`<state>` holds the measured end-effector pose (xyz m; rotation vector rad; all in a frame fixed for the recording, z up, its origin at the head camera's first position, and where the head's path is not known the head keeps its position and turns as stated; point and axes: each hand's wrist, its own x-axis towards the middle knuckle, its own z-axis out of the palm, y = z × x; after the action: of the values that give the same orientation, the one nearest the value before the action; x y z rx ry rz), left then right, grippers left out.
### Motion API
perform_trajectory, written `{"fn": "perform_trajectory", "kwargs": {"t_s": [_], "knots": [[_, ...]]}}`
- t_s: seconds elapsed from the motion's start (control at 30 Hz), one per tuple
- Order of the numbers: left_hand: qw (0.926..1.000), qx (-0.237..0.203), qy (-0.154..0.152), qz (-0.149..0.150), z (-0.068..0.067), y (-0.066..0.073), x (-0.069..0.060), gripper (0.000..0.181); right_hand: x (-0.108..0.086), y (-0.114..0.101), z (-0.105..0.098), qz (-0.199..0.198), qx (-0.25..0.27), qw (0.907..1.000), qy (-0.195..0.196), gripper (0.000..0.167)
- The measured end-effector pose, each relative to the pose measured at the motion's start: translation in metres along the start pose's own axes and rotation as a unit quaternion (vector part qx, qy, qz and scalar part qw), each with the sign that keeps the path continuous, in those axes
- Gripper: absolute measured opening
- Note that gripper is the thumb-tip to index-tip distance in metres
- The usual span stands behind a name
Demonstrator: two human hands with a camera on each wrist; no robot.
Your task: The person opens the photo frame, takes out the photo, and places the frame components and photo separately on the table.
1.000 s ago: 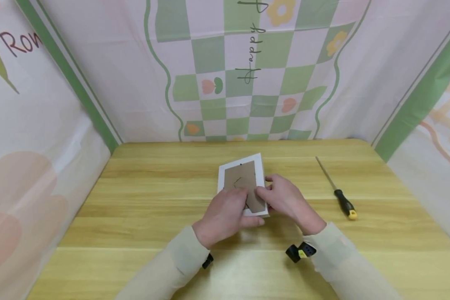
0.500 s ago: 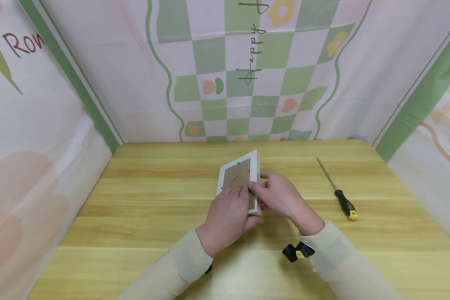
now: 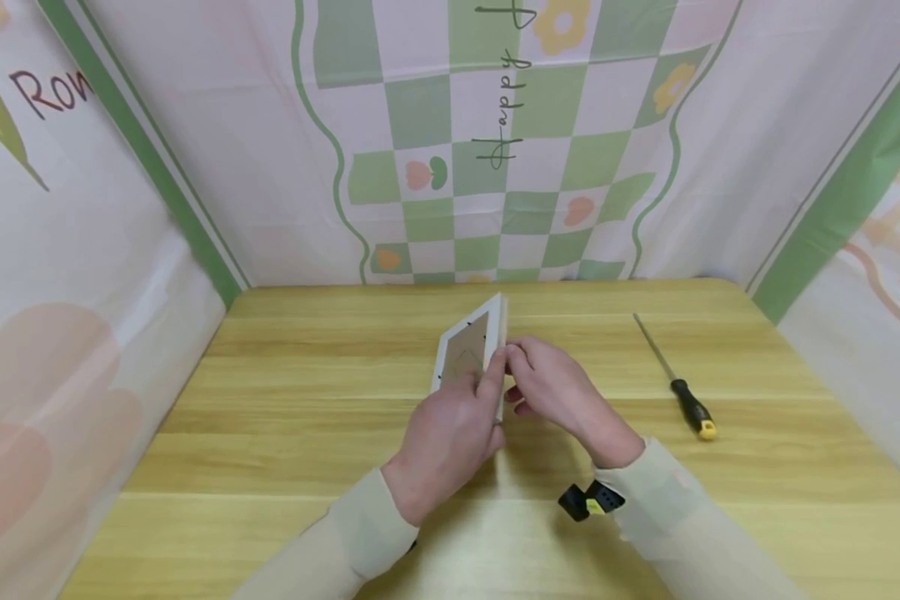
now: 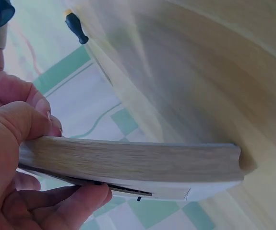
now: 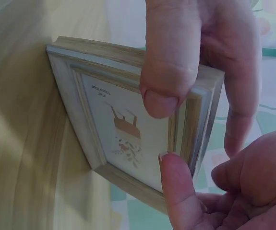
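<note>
A small picture frame (image 3: 468, 342) stands tilted over the table, its brown backing and white border facing left in the head view. Its wood-toned front (image 5: 87, 139) shows a printed chair picture in the right wrist view. My left hand (image 3: 446, 437) grips its near end, thumb (image 5: 162, 103) on the front and fingers (image 4: 87, 196) behind. At the right-hand edge is my right hand (image 3: 558, 392), its finger (image 5: 176, 187) and thumb to either side of that edge in a light pinch; exact contact is partly hidden.
A screwdriver (image 3: 690, 404) with a black and yellow handle lies on the wooden table (image 3: 292, 467) to the right. Printed cloth (image 3: 480, 208) hangs behind the table and along both sides.
The frame has turned from nearly facing up to almost edge-on, its back swinging leftward. The right thumb has left the backing for the edge, and the left index finger has stretched toward that edge.
</note>
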<state>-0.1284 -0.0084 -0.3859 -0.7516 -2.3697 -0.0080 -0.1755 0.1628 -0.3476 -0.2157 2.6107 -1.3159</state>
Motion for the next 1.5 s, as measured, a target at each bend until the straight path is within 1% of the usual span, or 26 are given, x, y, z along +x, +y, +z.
{"fn": "perform_trajectory", "kwargs": {"t_s": [0.1, 0.2, 0.27, 0.4, 0.5, 0.63, 0.7, 0.8, 0.87, 1.0, 1.1, 1.2, 1.27, 1.33, 1.43, 1.5], "knots": [[0.9999, -0.013, 0.007, 0.0, -0.001, -0.002, -0.002, 0.082, 0.001, -0.002, 0.0, -0.003, 0.008, 1.0, -0.001, 0.042], [0.9998, -0.01, 0.014, -0.005, -0.001, -0.004, -0.003, 0.079, 0.001, -0.002, 0.0, -0.004, 0.011, 0.9999, -0.002, 0.046], [0.9997, 0.009, 0.022, -0.003, -0.001, -0.005, -0.004, 0.072, 0.001, -0.002, 0.0, -0.002, 0.012, 0.9999, -0.002, 0.047], [0.9979, 0.047, 0.044, 0.003, -0.001, -0.007, -0.005, 0.051, 0.002, 0.001, 0.001, 0.004, 0.006, 1.0, -0.004, 0.044], [0.9958, 0.078, 0.047, 0.012, -0.004, -0.008, -0.006, 0.039, 0.004, 0.005, 0.003, 0.012, -0.005, 0.9999, -0.008, 0.043], [0.9921, 0.118, 0.035, 0.023, -0.009, -0.011, -0.006, 0.036, 0.007, 0.01, 0.007, 0.03, -0.022, 0.9991, -0.022, 0.047], [0.9915, 0.123, 0.035, 0.02, -0.011, -0.013, -0.007, 0.038, 0.008, 0.013, 0.009, 0.037, -0.028, 0.9985, -0.03, 0.05], [0.9927, 0.113, 0.043, 0.001, -0.013, -0.015, -0.007, 0.042, 0.01, 0.017, 0.013, 0.036, -0.044, 0.9977, -0.037, 0.05], [0.9943, 0.093, 0.051, -0.012, -0.014, -0.017, -0.006, 0.045, 0.011, 0.019, 0.015, 0.033, -0.055, 0.9971, -0.041, 0.049], [0.9973, 0.034, 0.058, -0.028, -0.016, -0.022, -0.007, 0.048, 0.012, 0.022, 0.019, 0.025, -0.078, 0.9953, -0.051, 0.048], [0.9977, -0.021, 0.052, -0.039, -0.018, -0.028, -0.009, 0.048, 0.012, 0.024, 0.022, 0.013, -0.097, 0.9931, -0.064, 0.049], [0.9947, -0.08, 0.034, -0.055, -0.022, -0.033, -0.012, 0.048, 0.011, 0.026, 0.023, -0.002, -0.116, 0.9905, -0.074, 0.05], [0.9896, -0.121, 0.018, -0.076, -0.024, -0.036, -0.014, 0.05, 0.011, 0.027, 0.025, -0.008, -0.125, 0.9892, -0.076, 0.05], [0.9822, -0.158, -0.001, -0.102, -0.026, -0.039, -0.016, 0.053, 0.011, 0.027, 0.026, -0.012, -0.134, 0.9877, -0.079, 0.05], [0.969, -0.201, -0.027, -0.141, -0.029, -0.042, -0.019, 0.055, 0.011, 0.028, 0.029, -0.01, -0.142, 0.9865, -0.082, 0.051], [0.9606, -0.223, -0.04, -0.161, -0.029, -0.043, -0.021, 0.054, 0.011, 0.028, 0.031, -0.005, -0.144, 0.9858, -0.086, 0.052]]}}
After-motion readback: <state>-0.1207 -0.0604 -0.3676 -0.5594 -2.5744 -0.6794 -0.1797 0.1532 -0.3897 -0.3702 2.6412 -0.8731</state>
